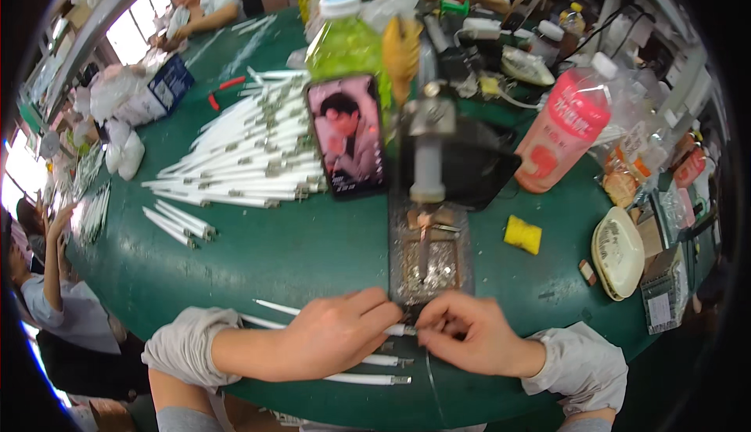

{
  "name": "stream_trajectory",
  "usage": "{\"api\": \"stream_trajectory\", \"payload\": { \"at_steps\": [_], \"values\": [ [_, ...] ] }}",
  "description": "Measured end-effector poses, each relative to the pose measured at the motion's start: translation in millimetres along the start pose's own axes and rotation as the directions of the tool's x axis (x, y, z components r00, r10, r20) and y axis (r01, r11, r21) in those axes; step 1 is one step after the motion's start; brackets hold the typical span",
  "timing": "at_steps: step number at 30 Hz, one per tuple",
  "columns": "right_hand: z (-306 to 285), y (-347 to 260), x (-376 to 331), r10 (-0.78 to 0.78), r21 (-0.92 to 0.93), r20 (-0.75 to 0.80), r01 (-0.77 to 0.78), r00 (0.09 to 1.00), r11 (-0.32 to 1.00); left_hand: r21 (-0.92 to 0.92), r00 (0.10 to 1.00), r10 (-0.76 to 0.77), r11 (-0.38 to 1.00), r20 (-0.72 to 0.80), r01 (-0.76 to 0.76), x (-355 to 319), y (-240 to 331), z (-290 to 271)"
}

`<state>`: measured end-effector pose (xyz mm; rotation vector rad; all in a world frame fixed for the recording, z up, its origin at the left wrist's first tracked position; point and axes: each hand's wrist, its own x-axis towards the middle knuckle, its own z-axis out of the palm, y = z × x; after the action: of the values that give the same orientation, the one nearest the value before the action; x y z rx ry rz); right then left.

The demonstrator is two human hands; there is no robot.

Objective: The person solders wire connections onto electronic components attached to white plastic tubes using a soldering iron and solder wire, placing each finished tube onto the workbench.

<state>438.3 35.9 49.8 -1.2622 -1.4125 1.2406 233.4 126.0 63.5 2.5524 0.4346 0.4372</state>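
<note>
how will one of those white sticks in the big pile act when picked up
A white stick would probably feel stiff, since those in the pile lie straight. It is slim, so likely light for its length. With others lying against it, it may drag neighbours along.

A slim white stick (397,329) lies level in the left hand (336,334), its metal-tipped end pointing right, just beside the right hand's (477,334) pinched fingertips. Two white shafts (266,322) emerge beyond the left wrist, the upper one tapering; which belongs to the held stick is hidden. Two loose sticks (379,360) lie below, roughly parallel, metal ends rightward. From the right fingertips a thin pale wire (433,385) trails down, slightly curved.
</note>
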Motion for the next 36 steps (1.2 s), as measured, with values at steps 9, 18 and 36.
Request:
{"api": "stream_trajectory", "payload": {
  "at_steps": [9,18,36],
  "values": [
    [4,-2,1,-0.104,-0.096,0.056,0.109,0.993,0.989,0.125,0.998,0.049,0.991,0.035,-0.053,-2,-2,7],
    [6,8,2,-0.160,-0.073,0.083,0.166,0.984,0.983,0.157,0.996,0.077,0.984,0.045,-0.083,-1,-5,8],
    [4,14,3,-0.180,-0.048,0.132,0.188,0.975,0.981,0.120,0.997,0.063,0.991,0.037,-0.067,0,-7,10]
  ]
}}
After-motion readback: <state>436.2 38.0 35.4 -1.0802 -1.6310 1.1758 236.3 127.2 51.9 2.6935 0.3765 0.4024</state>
